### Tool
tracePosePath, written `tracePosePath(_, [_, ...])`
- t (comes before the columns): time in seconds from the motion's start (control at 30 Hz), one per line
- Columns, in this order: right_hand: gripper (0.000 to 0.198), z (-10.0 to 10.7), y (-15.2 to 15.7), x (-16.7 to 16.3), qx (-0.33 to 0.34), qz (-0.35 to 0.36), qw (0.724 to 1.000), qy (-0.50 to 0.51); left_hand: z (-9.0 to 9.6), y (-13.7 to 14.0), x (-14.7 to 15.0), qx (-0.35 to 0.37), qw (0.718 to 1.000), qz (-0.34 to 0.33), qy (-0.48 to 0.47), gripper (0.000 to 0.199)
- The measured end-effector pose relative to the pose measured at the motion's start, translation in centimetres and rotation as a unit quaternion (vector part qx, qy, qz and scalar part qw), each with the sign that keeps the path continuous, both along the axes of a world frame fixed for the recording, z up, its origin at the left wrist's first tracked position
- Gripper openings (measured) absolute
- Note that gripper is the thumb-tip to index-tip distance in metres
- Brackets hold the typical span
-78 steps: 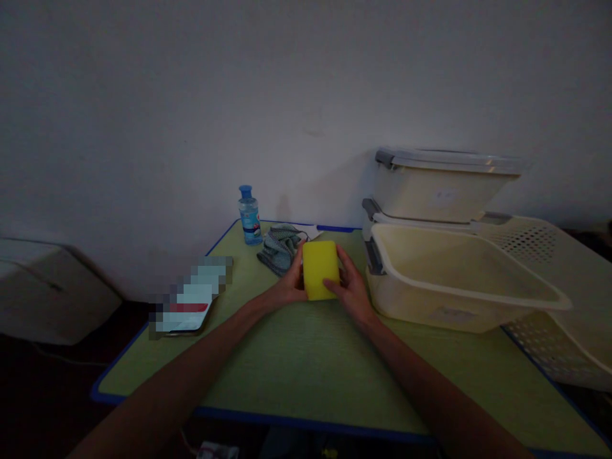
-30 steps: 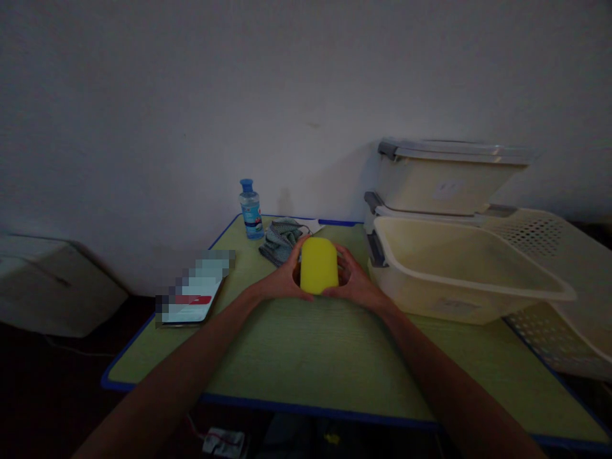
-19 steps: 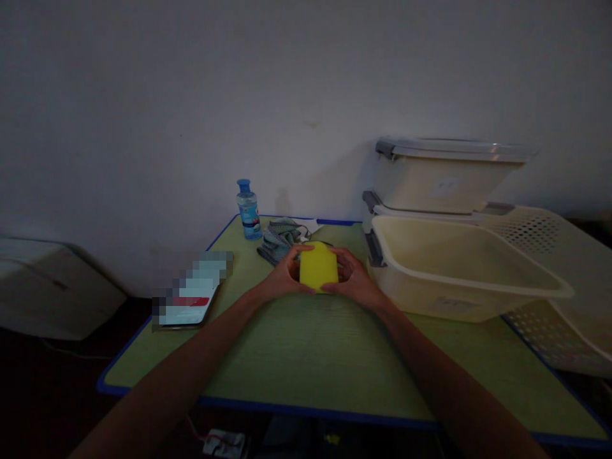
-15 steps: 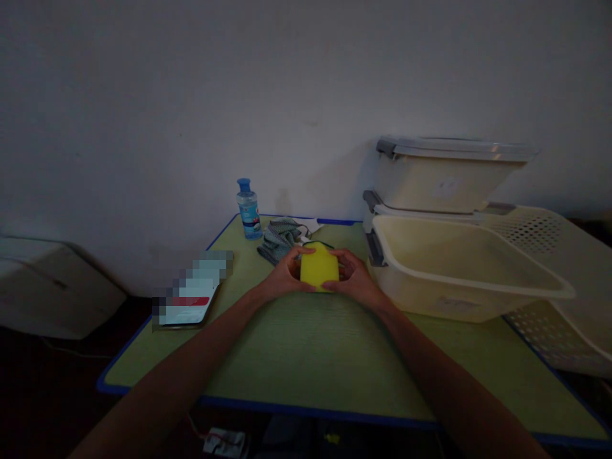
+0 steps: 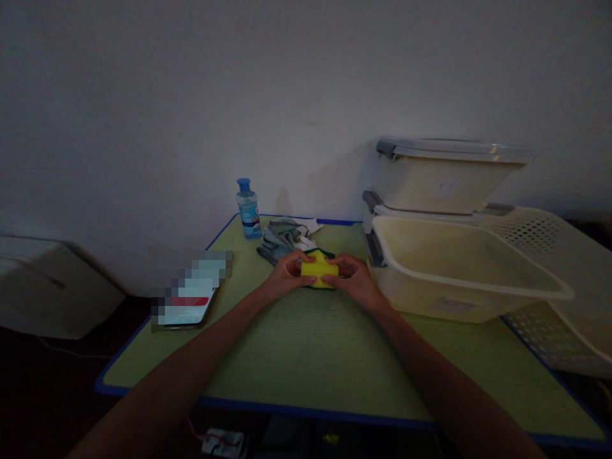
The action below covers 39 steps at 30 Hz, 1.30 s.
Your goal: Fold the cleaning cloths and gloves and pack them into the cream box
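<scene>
Left hand (image 5: 285,274) and right hand (image 5: 354,278) each pinch one side of a yellow sponge (image 5: 319,269) with dark green edges, between thumb and fingers, over a green, blue-edged counter (image 5: 306,357). Behind the left hand lies a crumpled gray cloth (image 5: 277,240); an open cream bin (image 5: 421,296) stands at right.

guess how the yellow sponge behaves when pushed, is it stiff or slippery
The sponge is probably soft, since its yellow side buckles between the left hand and right hand. It is likely light, given its foam-like look. The dark green edges hint at a scouring layer, so it may grip rather than slip.
</scene>
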State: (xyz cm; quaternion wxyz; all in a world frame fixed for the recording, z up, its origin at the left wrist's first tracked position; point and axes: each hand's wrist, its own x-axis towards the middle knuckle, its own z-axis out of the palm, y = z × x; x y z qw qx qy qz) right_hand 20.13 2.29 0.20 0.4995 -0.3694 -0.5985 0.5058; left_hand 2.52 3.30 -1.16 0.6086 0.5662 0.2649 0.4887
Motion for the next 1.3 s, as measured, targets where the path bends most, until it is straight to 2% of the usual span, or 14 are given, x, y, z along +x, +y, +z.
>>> tracePosePath(0.5, [0.030,-0.5,0.1,-0.7,0.036,-0.063,0.997,-0.013,-0.4,0.1,0.7,0.039,0.998,0.038,0.013,0.037])
tracePosePath(0.7, [0.039,-0.5,0.0,-1.0,0.036,-0.048,0.998,0.007,0.0,0.0,0.6,0.073,0.996,0.055,0.023,0.061])
tracePosePath(0.8, [0.034,-0.5,0.1,-0.9,0.040,-0.080,0.996,0.005,0.2,0.1,0.3,0.046,0.996,0.073,0.016,0.074])
tracePosePath(0.87, [0.030,-0.5,0.3,-0.6,0.042,-0.110,0.993,0.004,0.2,0.3,0.1,0.023,0.993,0.114,-0.003,0.079])
tracePosePath(1.03, [0.030,-0.6,0.5,-0.3,0.037,-0.128,0.991,-0.013,0.3,0.9,-0.3,0.004,0.970,0.241,-0.031,0.056])
tracePosePath(1.13, [0.042,-0.5,0.2,-0.4,0.012,-0.090,0.996,-0.023,0.3,0.9,-0.3,0.018,0.964,0.263,-0.013,0.049])
tracePosePath(1.23, [0.058,-0.3,-0.1,-0.5,-0.006,-0.037,0.999,-0.032,0.2,0.5,-0.1,0.063,0.961,0.269,0.025,0.042])
tracePosePath(1.3, [0.059,-0.2,-0.3,-0.6,0.001,-0.030,0.999,-0.045,0.1,0.1,0.2,0.096,0.952,0.284,0.056,0.037])
